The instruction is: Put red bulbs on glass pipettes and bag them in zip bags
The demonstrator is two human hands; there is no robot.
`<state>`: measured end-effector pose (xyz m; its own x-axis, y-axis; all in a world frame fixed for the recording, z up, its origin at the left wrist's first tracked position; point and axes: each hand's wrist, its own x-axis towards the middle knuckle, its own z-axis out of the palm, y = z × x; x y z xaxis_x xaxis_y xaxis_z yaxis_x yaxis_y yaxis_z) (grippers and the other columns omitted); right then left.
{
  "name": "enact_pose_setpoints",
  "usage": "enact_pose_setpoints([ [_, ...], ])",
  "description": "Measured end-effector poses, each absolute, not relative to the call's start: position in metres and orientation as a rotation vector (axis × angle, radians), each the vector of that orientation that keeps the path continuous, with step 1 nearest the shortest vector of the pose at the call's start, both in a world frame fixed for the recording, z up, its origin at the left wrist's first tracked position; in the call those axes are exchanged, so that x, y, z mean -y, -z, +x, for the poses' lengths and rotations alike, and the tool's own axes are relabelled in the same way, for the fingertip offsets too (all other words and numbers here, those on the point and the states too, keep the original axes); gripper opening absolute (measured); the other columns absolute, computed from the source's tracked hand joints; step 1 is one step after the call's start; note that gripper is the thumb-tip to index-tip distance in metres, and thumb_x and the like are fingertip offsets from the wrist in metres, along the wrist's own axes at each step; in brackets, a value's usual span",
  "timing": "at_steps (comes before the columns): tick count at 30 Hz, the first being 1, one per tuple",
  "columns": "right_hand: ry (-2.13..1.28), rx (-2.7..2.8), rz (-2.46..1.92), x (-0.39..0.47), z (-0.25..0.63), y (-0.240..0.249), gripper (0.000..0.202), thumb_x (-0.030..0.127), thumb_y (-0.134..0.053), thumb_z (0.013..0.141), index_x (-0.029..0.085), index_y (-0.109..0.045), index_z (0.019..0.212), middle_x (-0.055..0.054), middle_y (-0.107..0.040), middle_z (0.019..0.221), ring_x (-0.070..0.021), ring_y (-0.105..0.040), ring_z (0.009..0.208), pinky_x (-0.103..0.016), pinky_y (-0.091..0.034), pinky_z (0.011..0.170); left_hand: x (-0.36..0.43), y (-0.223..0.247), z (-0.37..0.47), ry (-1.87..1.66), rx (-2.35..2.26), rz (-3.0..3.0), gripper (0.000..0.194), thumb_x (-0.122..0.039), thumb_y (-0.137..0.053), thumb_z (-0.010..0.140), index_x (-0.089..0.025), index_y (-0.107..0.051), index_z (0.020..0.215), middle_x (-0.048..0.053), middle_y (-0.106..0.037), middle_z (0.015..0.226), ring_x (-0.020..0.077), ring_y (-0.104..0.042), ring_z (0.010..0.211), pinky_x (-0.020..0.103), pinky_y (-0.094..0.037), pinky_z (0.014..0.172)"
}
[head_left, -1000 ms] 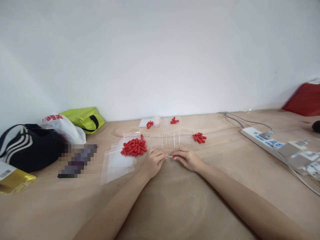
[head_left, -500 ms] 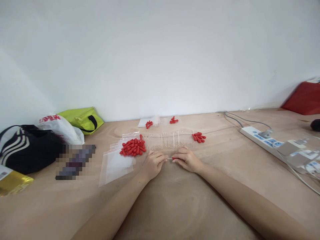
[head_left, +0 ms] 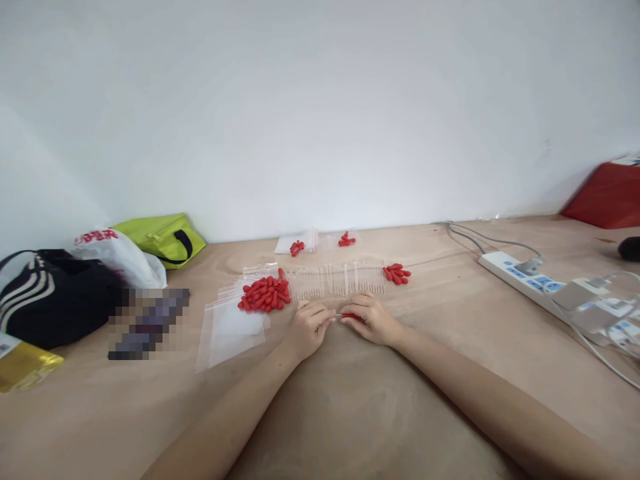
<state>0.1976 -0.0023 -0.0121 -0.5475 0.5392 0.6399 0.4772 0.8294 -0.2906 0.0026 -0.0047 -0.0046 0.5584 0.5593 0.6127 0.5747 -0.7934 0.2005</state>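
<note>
Near the middle of the table my left hand pinches a thin glass dropper tube, most of it hidden by the fingers. My right hand grips a red rubber dropper bulb at the tube's other end, and the two parts meet between the hands. Just beyond the hands lie rows of clear glass tubes. A large pile of red rubber bulbs rests to their left, and a smaller red bulb group to their right.
Clear zip bags lie under and beside the pile. Two bags with red bulbs sit near the wall. A white power strip with chargers and cables is on the right. A black bag and a green pouch stand left.
The short gap between my hands has narrowed slightly, and more of the red bulb shows under my right fingers. The view has shifted a little.
</note>
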Motion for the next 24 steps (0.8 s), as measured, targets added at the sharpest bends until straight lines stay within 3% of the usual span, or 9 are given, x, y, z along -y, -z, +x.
enact_pose_setpoints([
  [18, -0.075, 2.307, -0.743, 0.0020, 0.1956, 0.0129, 0.016, 0.025, -0.046, 0.084, 0.017, -0.060, 0.084, -0.004, -0.064, 0.076, -0.0143, -0.055, 0.073, -0.030, -0.034, 0.072, 0.0051, 0.0048, 0.0071, 1.022, 0.942, -2.766, 0.022, -0.021, -0.042, 0.086, -0.018, -0.062, 0.080, 0.002, -0.065, 0.070, 0.0143, -0.058, 0.066, 0.030, -0.032, 0.065],
  [24, -0.147, 2.227, -0.783, 0.0006, 0.1983, 0.0120, 0.015, 0.027, -0.048, 0.084, 0.019, -0.061, 0.085, -0.004, -0.066, 0.084, -0.0137, -0.057, 0.078, -0.030, -0.033, 0.075, 0.0048, 0.0011, 0.0050, 1.093, 0.958, -2.728, 0.019, -0.023, -0.044, 0.087, -0.020, -0.063, 0.084, 0.000, -0.067, 0.074, 0.0130, -0.058, 0.068, 0.030, -0.033, 0.069],
])
